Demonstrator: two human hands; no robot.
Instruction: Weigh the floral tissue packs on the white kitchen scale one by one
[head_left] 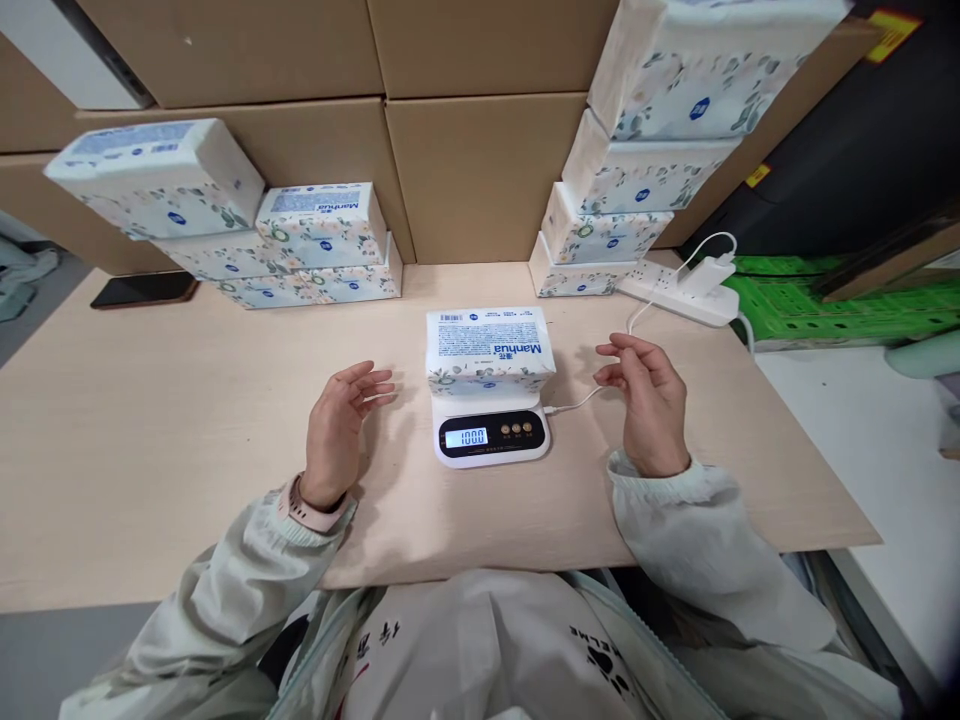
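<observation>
A pack of tissues (489, 345) with blue print and a floral band lies on a white digital scale (493, 462), whose lit display reads 100.0. To the left of the pack, apart from it, my left hand (341, 430) hovers with fingers loosely spread and nothing in it. On the other side my right hand (646, 400) is raised over the table near the white cable (581, 403) that runs to the scale. Its fingers are bent but apart, and I see nothing held in them.
Stacked tissue packs stand at the back left (315, 245) and back right (611, 235), against cardboard boxes (480, 180). A phone (144, 290) lies at the table's left rear. A white power strip (686, 293) with a plugged-in charger sits at the right rear, beside green material (810, 310).
</observation>
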